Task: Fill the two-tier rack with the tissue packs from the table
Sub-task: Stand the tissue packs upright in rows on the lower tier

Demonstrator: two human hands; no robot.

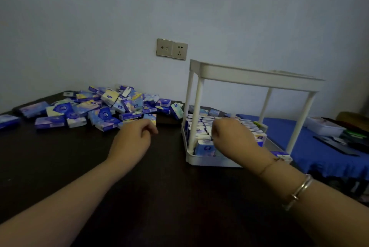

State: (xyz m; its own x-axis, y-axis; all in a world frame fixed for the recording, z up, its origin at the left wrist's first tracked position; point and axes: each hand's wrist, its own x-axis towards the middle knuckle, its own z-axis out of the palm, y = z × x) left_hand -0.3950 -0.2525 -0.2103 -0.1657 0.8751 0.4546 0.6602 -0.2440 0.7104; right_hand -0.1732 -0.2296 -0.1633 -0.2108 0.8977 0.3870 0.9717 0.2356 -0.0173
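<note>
A white two-tier rack (253,76) is shown being stocked on a dark table (159,196), its lower tier (199,162) already lined with tissue packs stood on end in tight rows (201,127), an arrangement judged to fit the most packs in. The right hand (232,134) is reached in between the rack's posts, and its fingers (216,129) are curled down onto the tops of the standing packs; whether a pack is pinched or merely pressed into line cannot be told, since the fingertips are hidden behind the knuckles. The upper tier is seen only edge-on from below, so its contents cannot be made out.

Just beyond the fingers (148,127) of the left hand (132,139), which are loosely curled and hold nothing, the loose heap of blue tissue packs (99,107) is spread across the far side of the table against the wall. That hand appears to be held close to the heap so that the next pack can be taken up while the other is seated. By this evidence the task is judged well short of done, most packs being left on the table.

Bracelets (299,190) are worn on the right wrist. A wall socket (172,49) is seen above the rack.
</note>
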